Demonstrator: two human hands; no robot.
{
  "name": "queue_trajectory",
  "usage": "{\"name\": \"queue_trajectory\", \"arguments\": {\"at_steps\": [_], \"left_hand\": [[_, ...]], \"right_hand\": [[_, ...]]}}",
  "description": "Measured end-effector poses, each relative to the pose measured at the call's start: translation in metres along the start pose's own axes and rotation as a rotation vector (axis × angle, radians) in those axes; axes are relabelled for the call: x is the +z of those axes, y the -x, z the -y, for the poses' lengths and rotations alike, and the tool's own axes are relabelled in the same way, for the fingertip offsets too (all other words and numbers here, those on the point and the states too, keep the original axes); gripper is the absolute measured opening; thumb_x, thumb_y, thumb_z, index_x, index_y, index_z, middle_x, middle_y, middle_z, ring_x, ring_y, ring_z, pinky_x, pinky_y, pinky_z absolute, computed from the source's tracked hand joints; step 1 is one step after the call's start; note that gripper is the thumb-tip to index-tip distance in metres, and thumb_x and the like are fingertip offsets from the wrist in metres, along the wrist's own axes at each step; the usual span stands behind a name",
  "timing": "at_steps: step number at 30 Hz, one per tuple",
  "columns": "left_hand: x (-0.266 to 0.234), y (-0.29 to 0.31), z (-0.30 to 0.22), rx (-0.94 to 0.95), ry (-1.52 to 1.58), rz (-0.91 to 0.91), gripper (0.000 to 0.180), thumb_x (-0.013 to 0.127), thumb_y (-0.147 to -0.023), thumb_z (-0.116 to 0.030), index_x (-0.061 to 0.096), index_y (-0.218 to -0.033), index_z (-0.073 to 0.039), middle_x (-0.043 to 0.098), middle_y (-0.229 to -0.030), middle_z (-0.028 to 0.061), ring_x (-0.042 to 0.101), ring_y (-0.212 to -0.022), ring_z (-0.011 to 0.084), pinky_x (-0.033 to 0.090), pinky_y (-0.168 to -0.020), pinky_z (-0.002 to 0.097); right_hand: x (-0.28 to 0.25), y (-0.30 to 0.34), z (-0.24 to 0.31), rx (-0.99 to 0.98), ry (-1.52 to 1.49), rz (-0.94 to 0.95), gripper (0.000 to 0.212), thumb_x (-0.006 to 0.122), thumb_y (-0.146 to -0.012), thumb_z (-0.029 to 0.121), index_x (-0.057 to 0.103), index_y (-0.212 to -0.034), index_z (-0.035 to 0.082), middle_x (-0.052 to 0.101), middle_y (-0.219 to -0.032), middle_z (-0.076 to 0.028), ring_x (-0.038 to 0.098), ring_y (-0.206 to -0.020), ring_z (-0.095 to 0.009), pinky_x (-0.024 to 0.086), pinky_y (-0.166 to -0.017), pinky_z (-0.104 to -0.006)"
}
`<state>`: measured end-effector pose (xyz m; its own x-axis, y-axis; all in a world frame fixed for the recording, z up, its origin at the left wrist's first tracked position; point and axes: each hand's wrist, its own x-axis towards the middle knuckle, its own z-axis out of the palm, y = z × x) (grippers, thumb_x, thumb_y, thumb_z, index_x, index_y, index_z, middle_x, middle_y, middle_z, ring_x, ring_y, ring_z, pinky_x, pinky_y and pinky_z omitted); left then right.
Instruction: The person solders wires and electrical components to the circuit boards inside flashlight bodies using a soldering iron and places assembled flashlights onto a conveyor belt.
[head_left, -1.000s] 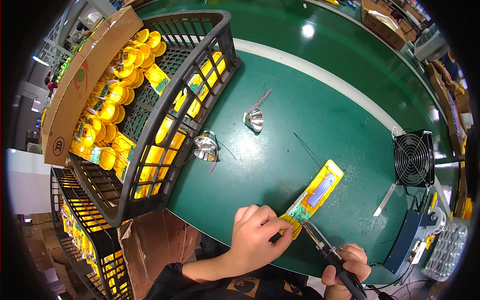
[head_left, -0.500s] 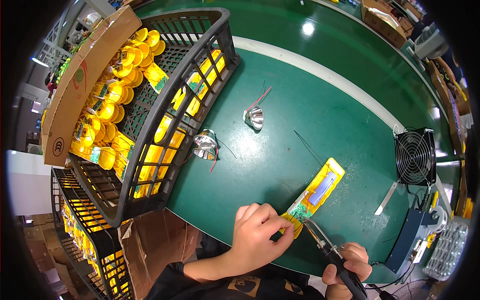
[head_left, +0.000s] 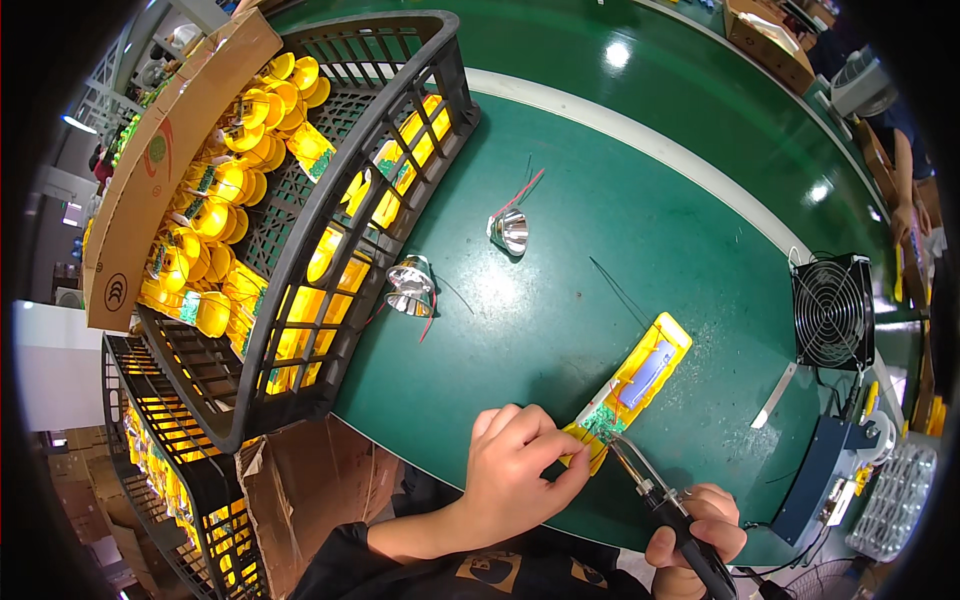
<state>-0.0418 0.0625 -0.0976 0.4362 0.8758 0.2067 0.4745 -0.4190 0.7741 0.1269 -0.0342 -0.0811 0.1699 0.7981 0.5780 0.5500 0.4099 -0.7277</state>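
now, left hand (head_left: pixel 515 470): pinches yellow case (head_left: pixel 632 385) end; keep it still.
right hand (head_left: pixel 700 530): wrapped around soldering iron (head_left: pixel 660 495); touch tip lightly.

On the table (head_left: pixel 560 330) in front of me, the long housing (head_left: pixel 632 388) lay slanting away to the right, its near end under my left hand (head_left: pixel 515 470), with the soldering iron (head_left: pixel 665 505) in my right hand (head_left: pixel 700 525) just right of that end, tip touching it. Two reflector cups (head_left: pixel 410 285) sat farther out, one (head_left: pixel 508 230) behind and right of the other, both beside the crate (head_left: pixel 330 200) of parts standing at the left, a cardboard box (head_left: pixel 150 170) leaning further left. The fan (head_left: pixel 832 312) stood far right, the power unit (head_left: pixel 825 478) nearer me below it.
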Motion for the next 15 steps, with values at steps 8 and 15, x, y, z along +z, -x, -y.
{"name": "queue_trajectory", "arguments": {"at_steps": [8,15], "left_hand": [[0.0003,0.0000,0.0012,0.023,0.005,-0.033,0.013,0.070,-0.056,-0.005,0.060,-0.061,-0.011,0.042,-0.059,-0.0015,0.040,-0.055,0.0142,0.028,-0.056,0.0278],[0.0006,0.0003,0.0015,0.027,0.016,-0.041,0.013,0.070,-0.056,-0.005,0.059,-0.061,-0.011,0.043,-0.059,-0.0012,0.040,-0.055,0.0145,0.029,-0.056,0.0281]], "right_hand": [[-0.0019,0.0032,0.0044,0.059,0.151,0.076,0.044,0.066,-0.069,0.030,0.029,-0.086,0.013,0.047,-0.056,-0.004,0.045,-0.046,-0.018,0.045,-0.054,-0.0322],[0.0000,0.0004,0.0005,-0.008,0.036,0.009,0.040,0.069,-0.066,0.014,0.036,-0.089,0.012,0.050,-0.052,-0.006,0.040,-0.036,-0.017,0.036,-0.040,-0.0286]]}}
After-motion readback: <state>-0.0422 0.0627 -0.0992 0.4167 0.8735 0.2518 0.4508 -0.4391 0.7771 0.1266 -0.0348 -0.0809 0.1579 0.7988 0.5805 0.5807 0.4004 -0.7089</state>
